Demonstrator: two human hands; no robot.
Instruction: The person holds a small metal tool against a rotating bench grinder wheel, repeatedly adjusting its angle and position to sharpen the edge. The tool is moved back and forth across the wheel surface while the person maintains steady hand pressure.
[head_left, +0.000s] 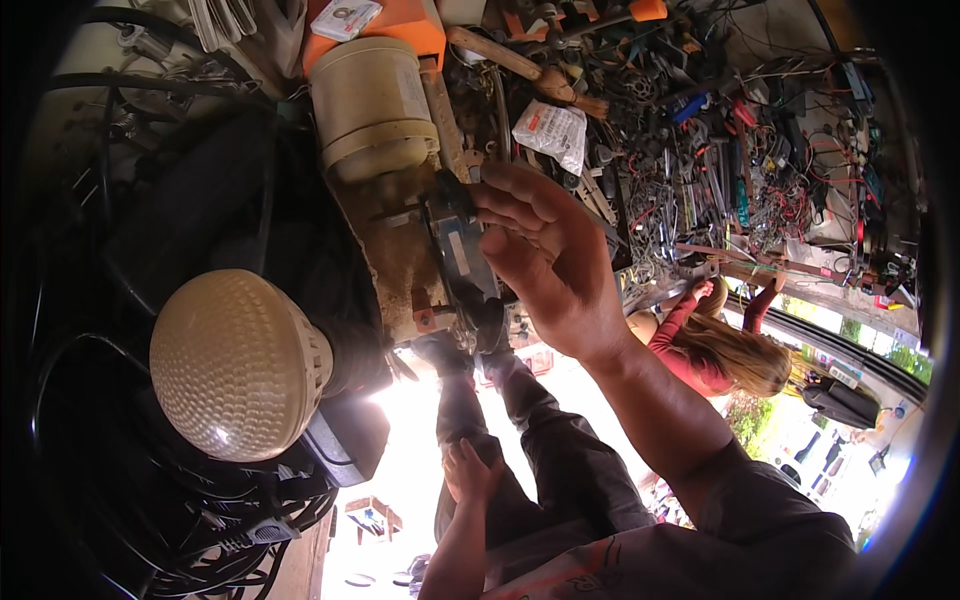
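Observation:
My right hand (555,250) is raised near a dusty machine with a cream cylindrical housing (370,105). Its curled fingertips meet a black knob (455,195) on the machine, while the thumb stands a little apart. Below the knob runs a dark narrow metal part with a pale label (460,252). A brown, dust-covered surface (395,250) lies left of it. My left hand (468,472) rests on my left thigh with its fingers laid out, and nothing shows in it.
A dimpled cream lamp (230,365) looms at the left, above coiled black cables (250,535). Tools and wires crowd the bench (820,235) at the right, with a plastic packet (552,135) and a wooden-handled brush (500,55). Another person (700,350) works beside it.

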